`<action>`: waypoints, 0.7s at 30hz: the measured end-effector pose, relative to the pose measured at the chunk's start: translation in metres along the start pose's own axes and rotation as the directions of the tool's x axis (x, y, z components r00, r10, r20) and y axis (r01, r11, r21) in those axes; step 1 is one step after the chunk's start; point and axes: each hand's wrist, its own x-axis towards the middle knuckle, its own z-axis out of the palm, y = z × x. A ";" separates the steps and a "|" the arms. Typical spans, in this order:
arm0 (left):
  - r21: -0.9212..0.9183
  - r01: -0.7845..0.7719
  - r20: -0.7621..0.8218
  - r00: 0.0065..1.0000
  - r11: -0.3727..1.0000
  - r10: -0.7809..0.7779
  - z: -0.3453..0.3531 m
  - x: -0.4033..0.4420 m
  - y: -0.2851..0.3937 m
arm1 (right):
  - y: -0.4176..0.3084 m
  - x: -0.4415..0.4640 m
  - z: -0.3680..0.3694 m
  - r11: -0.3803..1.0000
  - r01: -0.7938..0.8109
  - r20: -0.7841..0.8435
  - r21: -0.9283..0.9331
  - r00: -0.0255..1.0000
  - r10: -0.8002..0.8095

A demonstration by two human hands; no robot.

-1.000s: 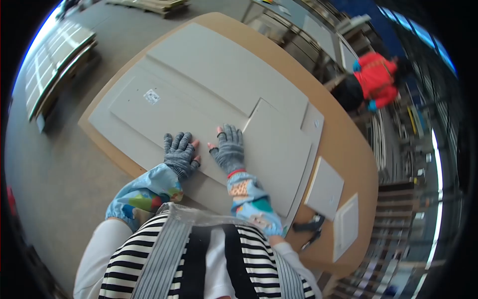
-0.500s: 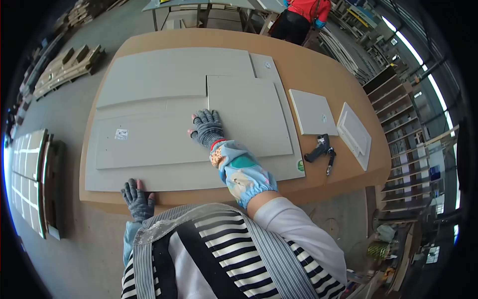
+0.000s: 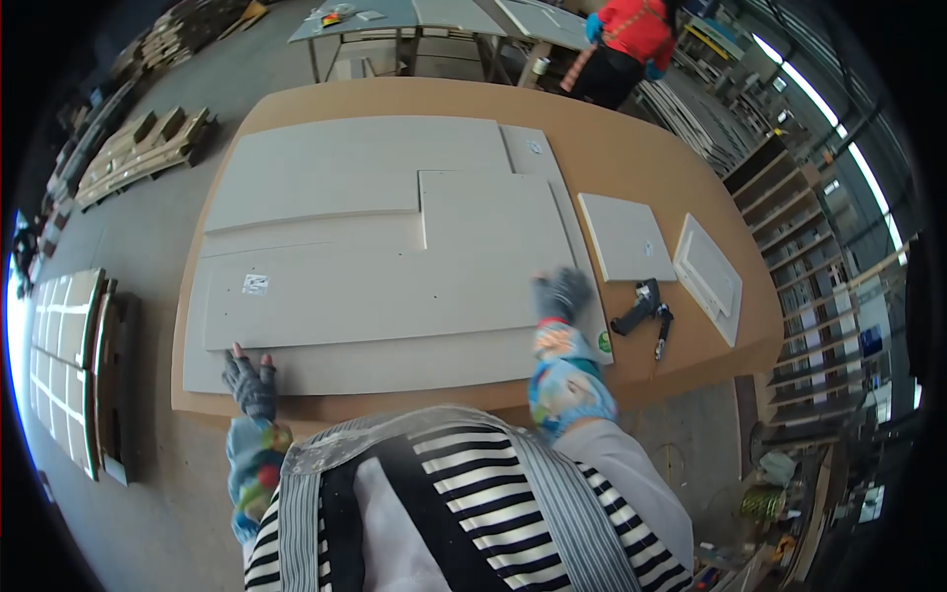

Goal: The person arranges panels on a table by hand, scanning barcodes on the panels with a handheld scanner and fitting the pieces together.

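Flat grey panels lie stacked on a large brown-covered table. My left hand [image 3: 252,383], in a grey fingerless-tip glove, rests open at the near left edge of the panels, fingers pointing away from me. My right hand [image 3: 563,294], gloved the same way, lies with its fingers apart near the right edge of the L-shaped upper panel [image 3: 375,291]. A large bottom panel [image 3: 395,373] extends beneath it, and another panel [image 3: 345,168] sits behind. A small white label [image 3: 255,285] marks the upper panel's left side.
Right of the stack are a small square panel [image 3: 621,237], a framed panel [image 3: 708,281] and a black pistol-shaped tool [image 3: 636,308]. A person in red [image 3: 631,39] stands beyond the table [image 3: 493,92]. Wooden shelving [image 3: 804,237] is at right; stacked boards [image 3: 69,365] at left.
My right hand has moved from the middle of the panels to the right edge. My left hand has shifted slightly onto the near edge. The view has tilted up a little.
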 end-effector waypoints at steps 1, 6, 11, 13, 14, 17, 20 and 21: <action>0.023 0.027 -0.026 0.999 0.999 -0.027 0.013 0.017 -0.021 | 0.023 0.006 -0.014 0.994 -0.110 0.167 0.027 0.980 0.104; 0.128 0.210 0.044 0.975 0.969 -0.217 0.009 0.091 -0.052 | 0.030 -0.001 -0.049 0.971 -0.237 0.250 0.029 0.942 0.222; 0.056 0.309 0.079 0.946 0.949 -0.313 0.025 0.128 -0.070 | 0.023 -0.008 -0.050 0.948 -0.313 0.269 0.060 0.919 0.286; 0.001 0.333 0.080 0.940 0.943 -0.332 0.031 0.132 -0.077 | 0.018 -0.013 -0.049 0.942 -0.334 0.255 0.045 0.915 0.312; -0.045 0.366 0.081 0.929 0.930 -0.361 0.033 0.135 -0.079 | 0.017 -0.014 -0.048 0.938 -0.346 0.250 0.033 0.911 0.328; -0.083 0.374 0.038 0.927 0.924 -0.372 0.038 0.135 -0.080 | 0.017 -0.016 -0.041 0.937 -0.348 0.234 0.033 0.914 0.331; -0.072 0.363 -0.018 0.931 0.929 -0.365 0.040 0.134 -0.080 | 0.010 -0.016 -0.046 0.941 -0.339 0.219 -0.001 0.918 0.331; -0.093 0.376 0.005 0.926 0.922 -0.377 0.037 0.132 -0.078 | 0.009 -0.016 -0.049 0.943 -0.332 0.220 -0.015 0.919 0.326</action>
